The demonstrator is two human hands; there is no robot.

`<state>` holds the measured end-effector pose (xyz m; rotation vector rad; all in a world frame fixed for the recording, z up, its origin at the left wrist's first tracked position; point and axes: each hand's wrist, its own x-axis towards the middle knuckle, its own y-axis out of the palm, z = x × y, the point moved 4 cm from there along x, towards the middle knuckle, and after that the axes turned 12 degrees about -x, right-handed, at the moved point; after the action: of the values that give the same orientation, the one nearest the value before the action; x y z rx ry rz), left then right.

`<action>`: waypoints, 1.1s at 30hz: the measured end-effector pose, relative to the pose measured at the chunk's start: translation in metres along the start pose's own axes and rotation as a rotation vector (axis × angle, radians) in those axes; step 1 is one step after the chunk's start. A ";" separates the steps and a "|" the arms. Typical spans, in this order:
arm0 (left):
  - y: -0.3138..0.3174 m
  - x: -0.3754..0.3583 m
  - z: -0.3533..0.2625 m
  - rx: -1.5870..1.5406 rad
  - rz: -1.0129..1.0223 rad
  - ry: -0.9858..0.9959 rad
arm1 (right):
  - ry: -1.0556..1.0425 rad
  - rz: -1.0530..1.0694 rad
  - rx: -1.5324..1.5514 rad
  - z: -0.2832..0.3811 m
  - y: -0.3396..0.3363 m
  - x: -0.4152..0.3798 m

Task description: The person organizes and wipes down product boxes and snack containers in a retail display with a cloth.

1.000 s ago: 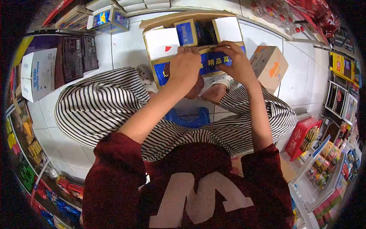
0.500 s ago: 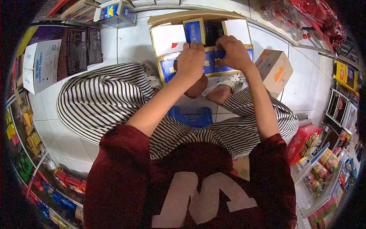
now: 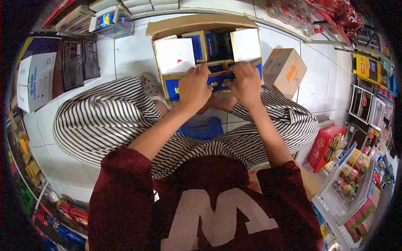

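An open cardboard box [image 3: 171, 88], blue and gold outside with printed characters, stands on the floor between the feet. White side flaps [image 3: 246, 45] are folded out at its left and right. Inside it several smaller blue-and-gold boxes [image 3: 198, 47] show beside a dark gap. My left hand [image 3: 194, 88] has its fingers curled over the near side of the box, left of the middle. Closer to the right corner, my right hand [image 3: 246, 81] grips the same near side, thumb in front. The fingertips of both hands are partly hidden.
A brown carton [image 3: 284, 72] stands at the right on the tiled floor [image 3: 312, 88]. White and dark boxes [image 3: 41, 81] are at the left. Loaded shelves line both sides. A blue plastic stool [image 3: 203, 127] shows between the legs, and a red box [image 3: 324, 146] sits at the lower right.
Both hands have come down onto the near side, which has tipped toward me. More of the smaller boxes inside shows. The whole view has shifted somewhat.
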<state>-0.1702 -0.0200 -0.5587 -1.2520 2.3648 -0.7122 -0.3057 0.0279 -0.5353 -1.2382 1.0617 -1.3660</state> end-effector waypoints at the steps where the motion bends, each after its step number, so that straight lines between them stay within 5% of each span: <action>1: 0.000 -0.002 -0.001 0.008 0.023 0.000 | -0.004 0.008 0.000 0.000 0.002 -0.002; 7: -0.006 0.020 0.010 -0.026 -0.064 0.022 | -0.177 0.036 0.074 -0.018 0.011 0.035; 11: -0.009 0.029 0.015 -0.005 -0.059 -0.005 | -0.250 0.489 0.040 -0.079 0.028 0.064; 14: -0.009 0.032 0.016 -0.020 -0.059 -0.013 | -0.256 0.570 0.041 -0.115 0.019 0.064; 17: -0.008 0.031 0.018 -0.016 -0.080 -0.012 | -0.343 0.551 -0.060 -0.107 0.013 0.068; 33: -0.003 0.038 0.028 -0.087 -0.002 -0.155 | -0.133 0.411 -0.056 -0.105 0.010 0.050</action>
<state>-0.1737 -0.0604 -0.5822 -1.2958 2.2894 -0.4974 -0.4100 -0.0232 -0.5485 -1.0613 1.1879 -0.9339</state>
